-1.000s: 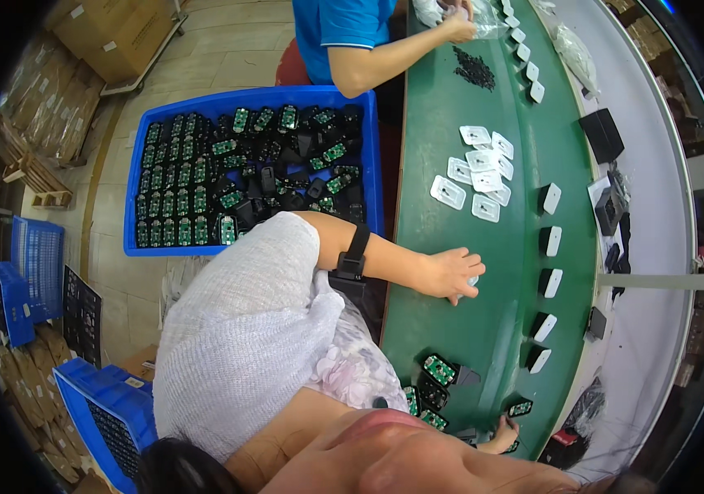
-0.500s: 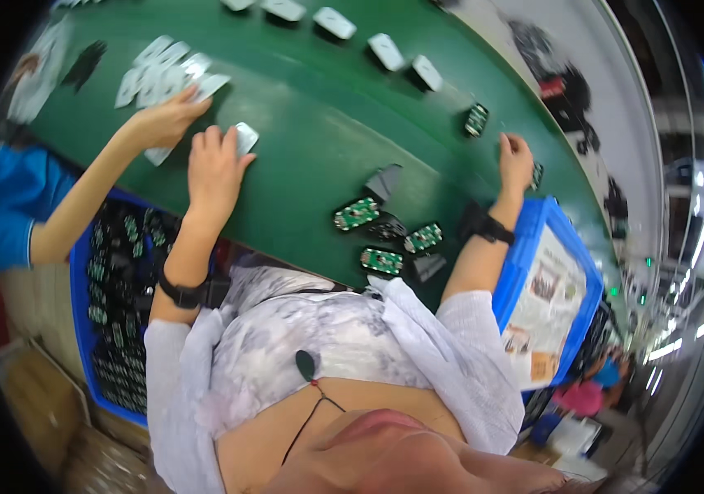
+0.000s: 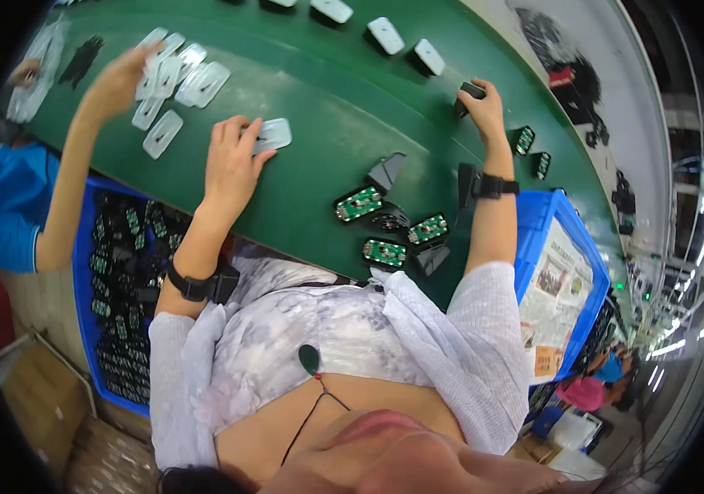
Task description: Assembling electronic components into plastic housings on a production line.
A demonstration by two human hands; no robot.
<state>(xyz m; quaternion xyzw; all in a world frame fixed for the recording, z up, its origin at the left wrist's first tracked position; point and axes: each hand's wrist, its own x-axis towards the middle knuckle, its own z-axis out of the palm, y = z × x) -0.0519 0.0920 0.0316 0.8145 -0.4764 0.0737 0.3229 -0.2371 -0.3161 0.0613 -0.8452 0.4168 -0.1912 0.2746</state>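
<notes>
My left hand [image 3: 233, 163] has its thumb and fingers closed on the edge of a white plastic cover [image 3: 276, 134], low over the green table. At the right, my right hand [image 3: 485, 111] grips a small black casing [image 3: 469, 97], its underside turned up. Beside that forearm lie two black casings with green circuit boards, one here [image 3: 525, 140] and one nearer the edge [image 3: 543, 165]. Between my arms sit more boards in casings [image 3: 358, 204], [image 3: 428, 229], [image 3: 385, 252], with dark grey plastic pieces [image 3: 386, 172] among them.
A co-worker's hand [image 3: 117, 82] reaches over a group of white covers [image 3: 167, 76] at left. White casings [image 3: 385, 35] stand in a row along the far side. Blue crates flank me, one full of black parts [image 3: 88, 329], another holding printed paper [image 3: 562, 288].
My right hand has moved left and picked up a casing from the table. My left hand has shifted right with the white cover. The co-worker's hand has moved up and left, leaving covers down.
</notes>
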